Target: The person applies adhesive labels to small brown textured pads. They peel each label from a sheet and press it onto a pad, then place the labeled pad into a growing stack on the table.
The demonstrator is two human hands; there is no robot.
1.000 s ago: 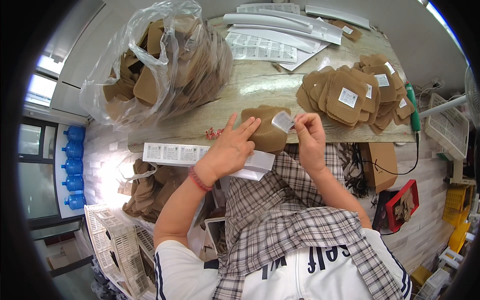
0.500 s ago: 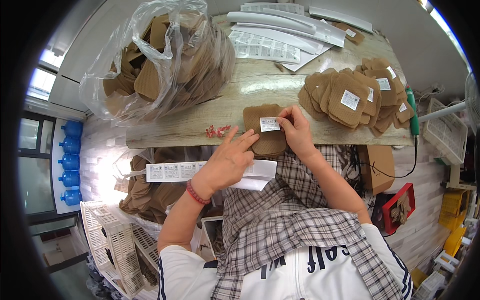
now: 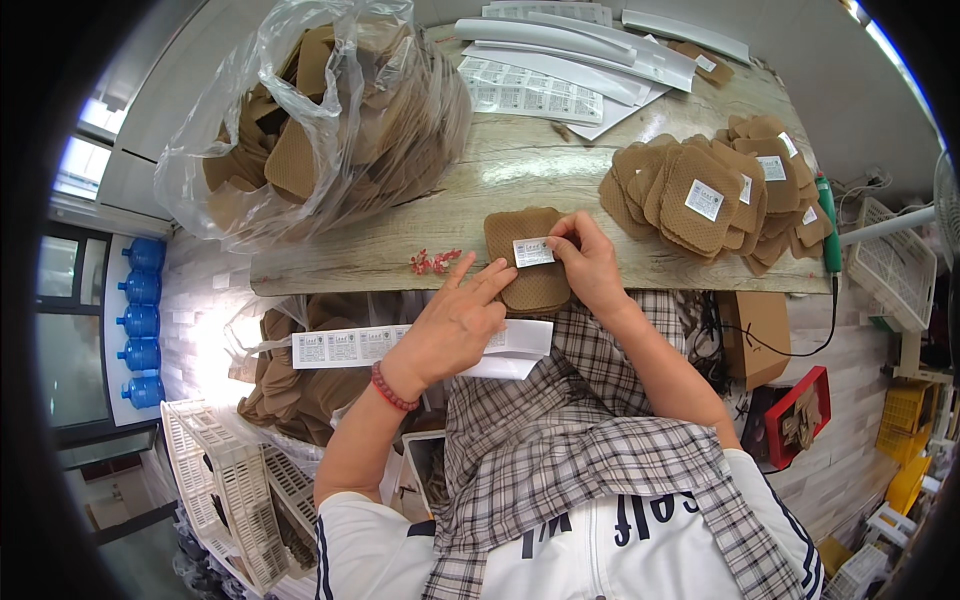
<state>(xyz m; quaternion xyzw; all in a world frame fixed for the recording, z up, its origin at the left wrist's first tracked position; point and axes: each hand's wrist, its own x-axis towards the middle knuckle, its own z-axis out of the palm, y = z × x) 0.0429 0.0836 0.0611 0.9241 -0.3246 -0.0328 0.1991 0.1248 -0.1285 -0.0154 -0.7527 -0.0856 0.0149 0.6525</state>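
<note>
A brown textured pad (image 3: 532,293) with rounded corners lies at the table's front edge. On its upper half is a small white printed sticker (image 3: 530,252). My right hand (image 3: 588,260) is closed, its thumb and finger pinching the sticker's right end. My left hand (image 3: 458,322) reaches over the pad's left side, fingertips resting on it by the sticker's left end. Beneath that palm a strip of white stickers (image 3: 345,347) juts out to the left, off the table edge, and its backing paper shows to the right. The thumb's hold on the strip is hidden.
Left on the table stands a clear plastic bag (image 3: 440,120) full of brown pads. Stickered pads (image 3: 690,205) are heaped at the right, near a green-handled tool (image 3: 828,225). Sticker sheets (image 3: 535,92) lie at the back. Red scraps (image 3: 434,262) sit near my left hand.
My right hand has shifted slightly left with the sticker, which now sits farther left and a little lower on the pad. My left hand has hardly moved.
</note>
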